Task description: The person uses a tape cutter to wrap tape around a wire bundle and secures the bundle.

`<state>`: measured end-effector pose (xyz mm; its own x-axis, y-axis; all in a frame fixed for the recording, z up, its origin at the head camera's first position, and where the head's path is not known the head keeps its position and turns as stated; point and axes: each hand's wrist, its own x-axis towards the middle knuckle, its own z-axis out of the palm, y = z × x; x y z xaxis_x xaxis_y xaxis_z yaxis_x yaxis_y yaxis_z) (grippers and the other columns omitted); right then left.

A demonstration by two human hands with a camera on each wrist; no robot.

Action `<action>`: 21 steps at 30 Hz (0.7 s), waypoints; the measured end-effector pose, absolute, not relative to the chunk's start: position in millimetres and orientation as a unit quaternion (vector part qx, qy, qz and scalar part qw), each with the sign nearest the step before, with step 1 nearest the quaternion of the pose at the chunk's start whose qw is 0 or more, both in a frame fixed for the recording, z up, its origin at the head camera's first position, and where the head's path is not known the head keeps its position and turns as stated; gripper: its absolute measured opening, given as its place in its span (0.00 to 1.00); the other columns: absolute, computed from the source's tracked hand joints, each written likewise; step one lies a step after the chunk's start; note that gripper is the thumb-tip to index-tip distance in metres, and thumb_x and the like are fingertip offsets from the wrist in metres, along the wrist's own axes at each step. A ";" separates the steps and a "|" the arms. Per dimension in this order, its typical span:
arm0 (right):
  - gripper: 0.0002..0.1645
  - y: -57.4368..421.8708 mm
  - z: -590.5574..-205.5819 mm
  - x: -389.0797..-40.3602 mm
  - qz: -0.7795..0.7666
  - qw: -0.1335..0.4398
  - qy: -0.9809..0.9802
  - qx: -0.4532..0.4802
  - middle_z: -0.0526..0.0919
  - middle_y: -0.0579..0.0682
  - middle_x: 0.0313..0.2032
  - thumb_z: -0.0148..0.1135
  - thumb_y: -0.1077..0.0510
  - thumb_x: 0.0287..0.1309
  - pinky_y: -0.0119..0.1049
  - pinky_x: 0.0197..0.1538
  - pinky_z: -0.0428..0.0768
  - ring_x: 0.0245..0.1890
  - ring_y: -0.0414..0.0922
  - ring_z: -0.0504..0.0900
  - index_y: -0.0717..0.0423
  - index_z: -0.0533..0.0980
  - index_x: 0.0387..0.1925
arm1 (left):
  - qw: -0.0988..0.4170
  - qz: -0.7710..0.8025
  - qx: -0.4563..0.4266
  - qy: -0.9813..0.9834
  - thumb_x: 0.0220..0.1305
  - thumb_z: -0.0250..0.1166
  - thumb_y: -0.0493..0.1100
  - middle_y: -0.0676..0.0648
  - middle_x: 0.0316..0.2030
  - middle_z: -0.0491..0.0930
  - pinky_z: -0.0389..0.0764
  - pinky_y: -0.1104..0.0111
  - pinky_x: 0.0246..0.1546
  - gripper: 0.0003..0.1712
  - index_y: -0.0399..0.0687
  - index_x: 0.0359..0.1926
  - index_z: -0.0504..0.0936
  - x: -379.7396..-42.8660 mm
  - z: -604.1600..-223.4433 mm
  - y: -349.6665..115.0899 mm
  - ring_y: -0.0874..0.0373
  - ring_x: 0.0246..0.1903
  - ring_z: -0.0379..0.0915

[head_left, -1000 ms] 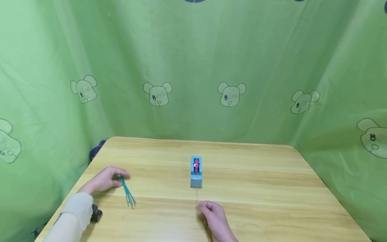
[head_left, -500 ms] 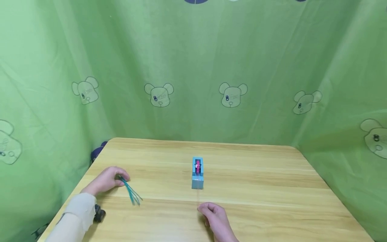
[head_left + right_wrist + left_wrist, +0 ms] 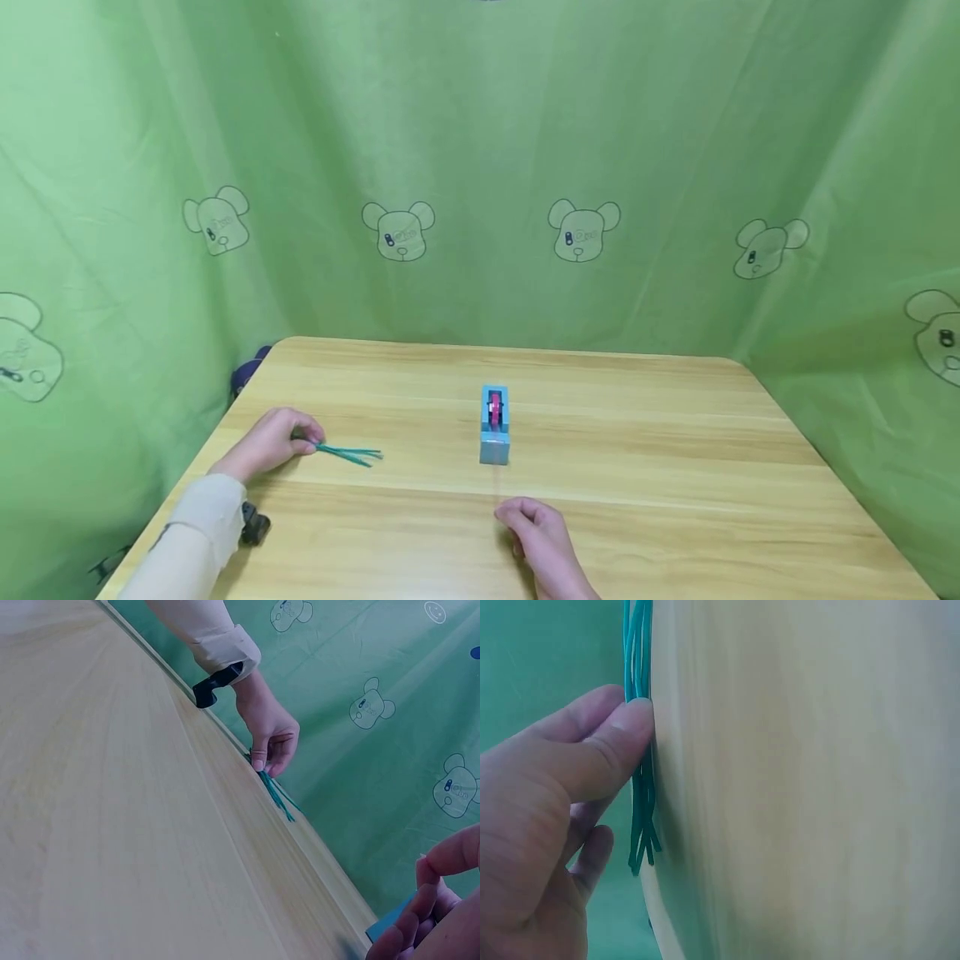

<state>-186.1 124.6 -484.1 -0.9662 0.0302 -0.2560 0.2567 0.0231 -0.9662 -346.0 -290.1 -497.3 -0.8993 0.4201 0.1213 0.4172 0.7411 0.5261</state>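
A bundle of thin green wire-like strands (image 3: 348,452) is pinched between the thumb and fingers of my left hand (image 3: 266,442), at the left of the table. In the left wrist view the strands (image 3: 643,787) stick out on both sides of the grip, and their ends fan apart. My right hand (image 3: 542,537) pinches the end of a clear tape strip (image 3: 496,483) at the front centre. That strip runs straight back to a light blue tape dispenser (image 3: 494,448) holding a pink-cored roll (image 3: 495,409). In the right wrist view only a blue corner of the dispenser (image 3: 390,921) shows behind the fingers.
A light wooden table (image 3: 675,467) lies beneath both hands. Green curtains (image 3: 480,125) with printed bear heads hang round its back and sides. A small black device (image 3: 255,525) sits at my left wrist. Something purple (image 3: 246,372) shows beyond the table's left edge.
My left hand has swung the green strands round, from pointing towards me to pointing right. The right hand still pinches the tape in about the same place; the head view has shifted slightly.
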 end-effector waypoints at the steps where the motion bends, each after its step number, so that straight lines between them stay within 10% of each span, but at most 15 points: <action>1: 0.13 124.6 -484.0 -186.0 -0.692 0.082 0.710 0.101 0.72 0.46 0.25 0.62 0.57 0.63 0.32 0.31 0.70 0.28 0.43 0.69 0.65 0.80 0.41 | 0.000 0.279 0.226 0.933 0.52 0.75 0.34 0.62 0.30 0.83 0.79 0.55 0.47 0.11 0.53 0.35 0.87 -345.7 -497.5 -289.9 0.62 0.35 0.79; 21: 0.12 122.4 -483.3 -184.6 -0.701 0.075 0.703 0.093 0.73 0.46 0.24 0.61 0.59 0.62 0.32 0.31 0.71 0.29 0.43 0.70 0.67 0.79 0.40 | 0.010 0.270 0.224 0.937 0.55 0.72 0.35 0.58 0.31 0.83 0.80 0.59 0.44 0.08 0.47 0.38 0.87 -344.4 -495.6 -286.0 0.62 0.35 0.78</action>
<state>-184.6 122.4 -483.3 -0.9715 0.0251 -0.2358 0.2359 0.0002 -0.9718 -344.4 -286.0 -495.6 -0.8998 0.4241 0.1027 0.4138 0.7546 0.5092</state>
